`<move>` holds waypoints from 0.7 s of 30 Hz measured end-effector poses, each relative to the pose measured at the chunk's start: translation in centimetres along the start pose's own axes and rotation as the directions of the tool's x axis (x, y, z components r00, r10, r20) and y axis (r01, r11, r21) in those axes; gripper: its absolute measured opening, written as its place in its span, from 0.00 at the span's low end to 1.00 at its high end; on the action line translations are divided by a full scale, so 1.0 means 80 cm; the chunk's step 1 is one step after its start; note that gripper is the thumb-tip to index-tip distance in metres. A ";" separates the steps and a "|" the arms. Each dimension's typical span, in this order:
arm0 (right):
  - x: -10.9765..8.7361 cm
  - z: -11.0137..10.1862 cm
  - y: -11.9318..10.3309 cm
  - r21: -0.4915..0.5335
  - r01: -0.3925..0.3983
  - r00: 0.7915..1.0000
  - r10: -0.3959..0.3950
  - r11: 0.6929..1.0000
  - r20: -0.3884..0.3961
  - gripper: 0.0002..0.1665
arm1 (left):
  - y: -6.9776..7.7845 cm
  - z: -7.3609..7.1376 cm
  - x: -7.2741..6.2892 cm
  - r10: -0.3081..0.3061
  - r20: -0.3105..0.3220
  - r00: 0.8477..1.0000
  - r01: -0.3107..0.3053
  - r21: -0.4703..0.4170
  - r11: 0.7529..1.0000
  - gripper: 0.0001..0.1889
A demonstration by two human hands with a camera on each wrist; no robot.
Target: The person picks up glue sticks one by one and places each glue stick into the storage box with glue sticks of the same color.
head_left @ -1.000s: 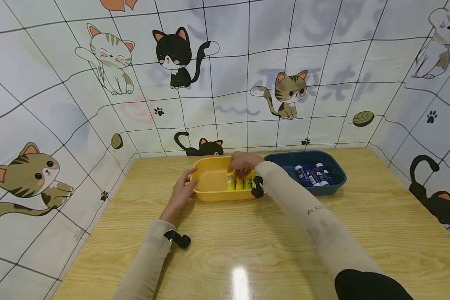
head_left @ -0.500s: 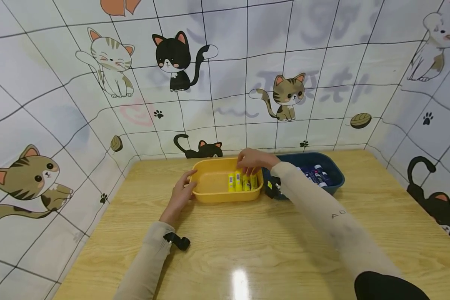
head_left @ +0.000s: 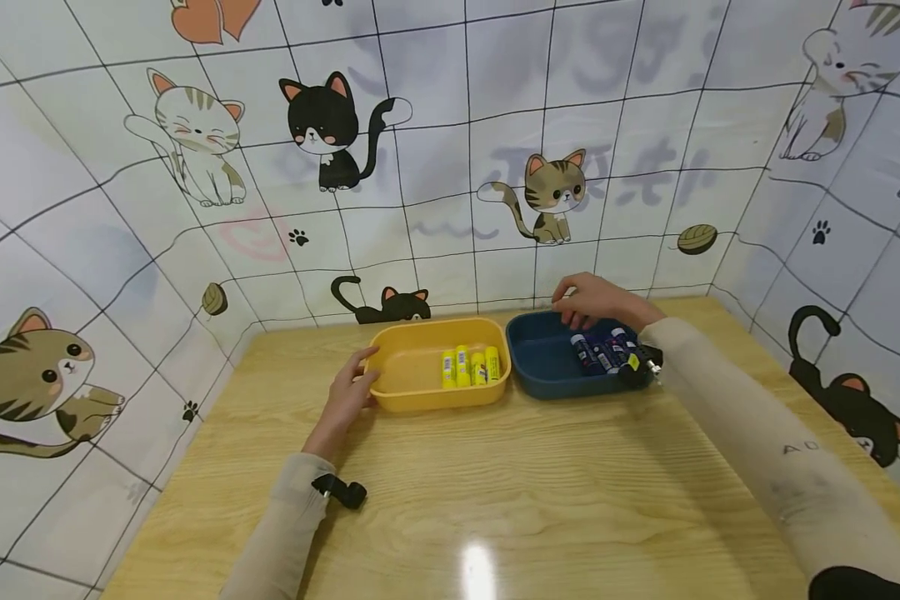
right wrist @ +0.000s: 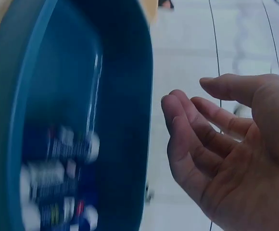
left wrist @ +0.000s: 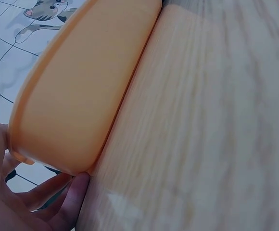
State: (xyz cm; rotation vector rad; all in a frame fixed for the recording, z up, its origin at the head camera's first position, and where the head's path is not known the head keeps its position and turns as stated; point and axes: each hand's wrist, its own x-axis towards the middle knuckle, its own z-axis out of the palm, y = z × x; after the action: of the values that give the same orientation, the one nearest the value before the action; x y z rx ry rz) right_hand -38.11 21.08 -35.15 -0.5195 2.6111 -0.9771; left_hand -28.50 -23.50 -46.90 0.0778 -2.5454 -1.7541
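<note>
In the head view my left hand (head_left: 348, 390) holds the left end of a yellow plastic bin (head_left: 412, 403). The left wrist view shows its fingers at the bin's rim and lower corner. Several small yellow tubes with printed labels (head_left: 462, 367) stand side by side in the bin's right half. Over the far side of a dark blue bin (head_left: 562, 389) hovers my right hand (head_left: 588, 298), fingers loosely bent and holding nothing. Several dark blue tubes with white ends (head_left: 587, 355) lie in that bin's right part, blurred in the right wrist view.
Both bins stand side by side at the back of a wooden table (head_left: 450, 483). A white cloth with cat drawings (head_left: 435, 167) rises behind and on both sides. Black wrist cameras are strapped to both sleeves.
My right hand has left the yellow tubes and moved right, over the blue bin, uncovering all the yellow tubes. The left hand stays at the yellow bin's end. The head view has shifted slightly.
</note>
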 end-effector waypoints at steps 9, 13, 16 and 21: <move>-0.051 -0.049 0.062 -0.012 -0.050 0.997 0.049 0.999 -0.059 0.24 | 0.006 -0.013 0.001 -0.030 0.054 0.998 0.031 -0.015 0.999 0.27; -0.068 -0.063 0.080 -0.019 -0.079 0.994 0.077 0.997 -0.081 0.25 | 0.009 -0.018 0.000 -0.038 0.084 0.996 0.043 -0.060 0.997 0.28; -0.078 -0.073 0.089 -0.042 -0.088 0.992 0.084 0.995 -0.097 0.26 | 0.012 -0.023 -0.002 -0.045 0.104 0.994 0.056 -0.105 0.993 0.33; -0.092 -0.089 0.097 -0.093 -0.111 0.987 0.099 0.989 -0.126 0.27 | 0.014 -0.038 0.004 -0.089 0.100 0.991 0.097 -0.081 0.992 0.36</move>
State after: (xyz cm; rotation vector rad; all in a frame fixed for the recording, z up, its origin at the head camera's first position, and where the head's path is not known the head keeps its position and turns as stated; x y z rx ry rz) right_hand -36.15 33.71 -34.12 -0.3511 2.7750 -0.8740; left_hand -28.63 -25.95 -44.78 0.1132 -2.5677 -1.9445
